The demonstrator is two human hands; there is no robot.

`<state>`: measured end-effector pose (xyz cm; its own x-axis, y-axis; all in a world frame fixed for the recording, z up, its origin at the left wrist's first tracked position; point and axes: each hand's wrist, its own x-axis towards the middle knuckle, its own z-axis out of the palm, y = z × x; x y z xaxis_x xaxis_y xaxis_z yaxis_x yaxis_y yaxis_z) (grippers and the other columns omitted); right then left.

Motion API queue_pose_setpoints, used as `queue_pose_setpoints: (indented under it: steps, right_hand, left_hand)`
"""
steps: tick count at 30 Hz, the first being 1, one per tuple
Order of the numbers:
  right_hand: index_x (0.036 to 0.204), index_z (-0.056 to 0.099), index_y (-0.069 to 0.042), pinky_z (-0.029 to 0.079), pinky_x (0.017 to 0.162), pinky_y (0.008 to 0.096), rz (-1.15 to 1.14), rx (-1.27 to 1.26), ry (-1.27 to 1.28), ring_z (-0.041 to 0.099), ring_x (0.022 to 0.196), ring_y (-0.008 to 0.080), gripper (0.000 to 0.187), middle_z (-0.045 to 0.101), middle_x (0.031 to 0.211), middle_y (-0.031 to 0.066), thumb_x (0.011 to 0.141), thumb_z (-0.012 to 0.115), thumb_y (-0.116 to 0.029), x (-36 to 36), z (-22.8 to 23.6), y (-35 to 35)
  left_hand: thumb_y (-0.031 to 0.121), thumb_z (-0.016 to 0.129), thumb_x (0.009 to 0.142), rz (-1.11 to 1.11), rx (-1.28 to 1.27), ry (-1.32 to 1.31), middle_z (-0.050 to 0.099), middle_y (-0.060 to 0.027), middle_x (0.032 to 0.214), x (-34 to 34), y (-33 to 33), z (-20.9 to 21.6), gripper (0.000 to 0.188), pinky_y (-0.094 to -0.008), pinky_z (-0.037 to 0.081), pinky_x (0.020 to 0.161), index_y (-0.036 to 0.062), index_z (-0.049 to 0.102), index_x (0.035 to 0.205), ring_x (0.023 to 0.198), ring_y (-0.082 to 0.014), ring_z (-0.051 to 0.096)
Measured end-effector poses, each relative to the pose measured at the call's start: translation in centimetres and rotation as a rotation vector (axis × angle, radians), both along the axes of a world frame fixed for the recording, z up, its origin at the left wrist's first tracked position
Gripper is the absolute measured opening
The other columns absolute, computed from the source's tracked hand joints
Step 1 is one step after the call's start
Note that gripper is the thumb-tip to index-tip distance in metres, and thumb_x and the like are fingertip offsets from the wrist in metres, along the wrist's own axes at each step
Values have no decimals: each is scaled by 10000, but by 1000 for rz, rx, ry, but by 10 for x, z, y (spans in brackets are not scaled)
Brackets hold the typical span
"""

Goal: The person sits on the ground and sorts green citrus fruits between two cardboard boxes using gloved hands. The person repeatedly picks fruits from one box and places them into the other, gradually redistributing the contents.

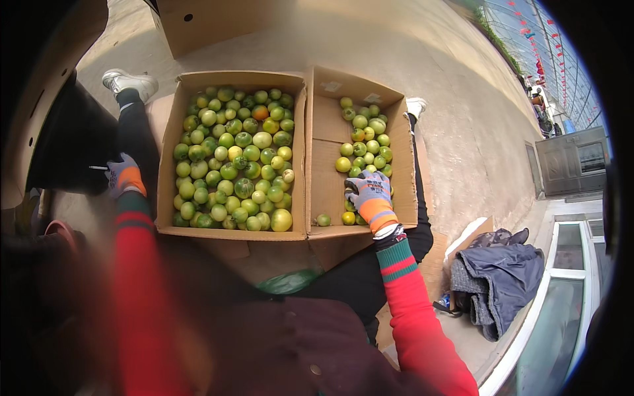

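Note:
Two open cardboard boxes lie on the ground between my legs. The left box (168, 138) is filled with several green and yellowish tomatoes (234, 158), one orange among them. The right box (323, 178) holds fewer green tomatoes (366, 142), gathered on its right side. My right hand (371, 197), in a grey and orange glove, reaches into the right box and rests on the tomatoes there; what its fingers grip is hidden. My left hand (123, 174), gloved the same way, is outside the left box near my left leg and pinches a small thin object (99, 168).
Another cardboard box (211, 23) stands beyond the two. A large cardboard sheet (39, 86) rises at far left. A grey jacket (495, 274) lies on the concrete at the right, beside a glass frame (561, 310). A green bag (290, 280) sits near my lap.

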<state>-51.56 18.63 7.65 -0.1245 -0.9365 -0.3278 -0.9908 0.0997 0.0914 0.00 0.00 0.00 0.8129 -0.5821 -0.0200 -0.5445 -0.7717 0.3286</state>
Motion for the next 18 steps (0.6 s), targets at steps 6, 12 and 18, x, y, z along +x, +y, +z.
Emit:
queue_pose_setpoints:
  steps: [6,12,18]
  right_hand:
    - [1116,638,-188,373,932,412,79,-553,-286,549,960,287,331,622,954,75,794,672,-257,30,34,6]
    - [1030,639,-165,318,1016,423,564,-119,-354,577,1000,241,256,622,960,53,861,576,-347,157,54,-2]
    - [968,616,-109,344,882,424,458,276,-104,636,876,265,378,682,888,100,811,602,-453,196,28,-25]
  left_hand:
    - [523,425,876,-12,-21,-20,482,-138,1343,-25,9,16,569,-480,424,921,115,491,1267,1142,-353,537]
    - [516,433,876,24,-39,-32,486,-126,1340,-20,13,16,558,-469,413,931,125,489,1271,1145,-348,535]
    - [512,429,879,-30,-40,32,465,-153,1353,-25,11,19,575,-473,433,918,103,477,1280,1135,-353,542]
